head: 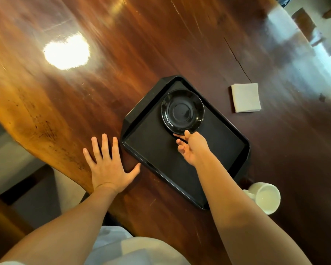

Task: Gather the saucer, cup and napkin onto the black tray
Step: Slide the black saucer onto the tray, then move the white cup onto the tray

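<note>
no readable text, labels or numbers

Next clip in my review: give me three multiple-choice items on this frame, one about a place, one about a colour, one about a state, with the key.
1. Where does the folded white paper napkin lie?
A. On the black plastic tray
B. On the wooden table, beyond the tray's far right side
C. Inside the cup

2. What colour is the round glossy saucer?
A. White
B. Red
C. Black

3. How is the left hand placed?
A. Flat on the table with fingers spread
C. Closed round the cup
B. Pinching the napkin

Key: 1 B, the napkin rests on bare wooden table, clear of the black plastic tray. 2 C, the saucer is as dark as the tray beneath it. 3 A, the palm is down beside the tray, while the right hand holds the saucer's rim and the white ceramic cup stands untouched.
</note>
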